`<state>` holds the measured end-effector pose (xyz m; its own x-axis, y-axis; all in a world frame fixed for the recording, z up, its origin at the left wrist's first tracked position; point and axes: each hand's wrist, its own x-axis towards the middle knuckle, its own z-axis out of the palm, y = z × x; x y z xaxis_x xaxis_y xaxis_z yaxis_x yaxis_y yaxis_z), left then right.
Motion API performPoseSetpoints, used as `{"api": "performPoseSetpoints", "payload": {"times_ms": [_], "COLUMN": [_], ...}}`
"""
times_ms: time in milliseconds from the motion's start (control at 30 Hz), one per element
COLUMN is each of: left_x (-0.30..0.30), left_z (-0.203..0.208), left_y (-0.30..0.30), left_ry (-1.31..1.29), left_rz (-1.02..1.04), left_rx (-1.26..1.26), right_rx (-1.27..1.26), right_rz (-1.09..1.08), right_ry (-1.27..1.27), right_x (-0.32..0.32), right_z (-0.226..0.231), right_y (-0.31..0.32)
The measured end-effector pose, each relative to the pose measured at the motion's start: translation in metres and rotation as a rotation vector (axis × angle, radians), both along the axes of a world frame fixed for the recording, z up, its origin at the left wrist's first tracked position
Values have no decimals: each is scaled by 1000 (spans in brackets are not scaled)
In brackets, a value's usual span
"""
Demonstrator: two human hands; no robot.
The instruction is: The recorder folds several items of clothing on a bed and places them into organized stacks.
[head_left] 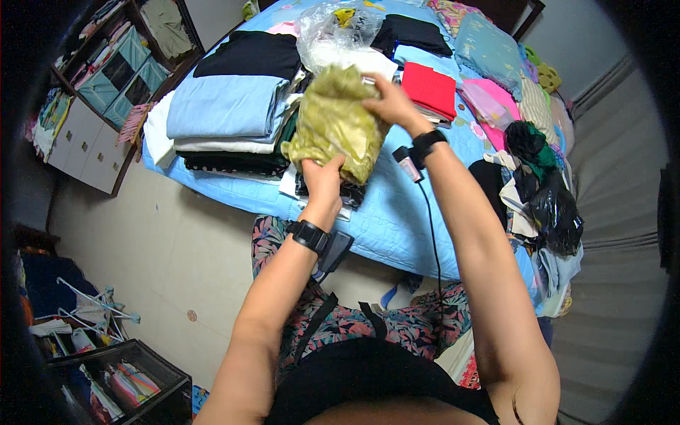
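Both hands are on a loosely folded, shiny olive-yellow cloth [336,120] over the near edge of the bed. My left hand [322,185] grips its near lower edge, thumb on top. My right hand [393,103] holds its far right side, with some fingers hidden behind it. Under the cloth, folded clothes show in part, a black patterned piece among them. To the left lies a tall stack topped by folded light blue cloth [223,106]. A folded red cloth [428,91] tops another pile to the right. Beyond the olive cloth sits a clear plastic bag [336,35].
A blue quilt [397,219] covers the bed. A small device on a black cable [433,234] lies by my right wrist. A black plastic bag [557,216] and loose clothes crowd the right edge. White hangers [99,312] and a dark-framed bin [127,389] stand lower left.
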<state>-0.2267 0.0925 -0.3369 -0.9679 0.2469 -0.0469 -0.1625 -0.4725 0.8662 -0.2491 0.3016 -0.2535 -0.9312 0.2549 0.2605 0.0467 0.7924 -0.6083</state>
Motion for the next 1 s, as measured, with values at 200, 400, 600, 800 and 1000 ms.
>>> {"api": "performPoseSetpoints", "payload": {"times_ms": [200, 400, 600, 800, 1000], "left_x": [-3, 3, 18, -18, -39], "left_z": [-7, -15, 7, 18, -45], "left_y": [-13, -14, -44, -21, -2], "left_ry": [-411, -233, 123, 1021, 836], "left_rz": [-169, -159, -307, 4, -273], "left_rx": [-58, -160, -701, -1051, -1352], "right_rx": [-98, -103, 116, 346, 283], "right_rz": [-133, -110, -253, -155, -127], "right_ry": [-50, 346, 399, 105, -118], "right_x": [-1, -17, -2, 49, 44], "right_z": [-95, -77, -66, -75, -126], "right_y": [1, -4, -9, -86, -82]}}
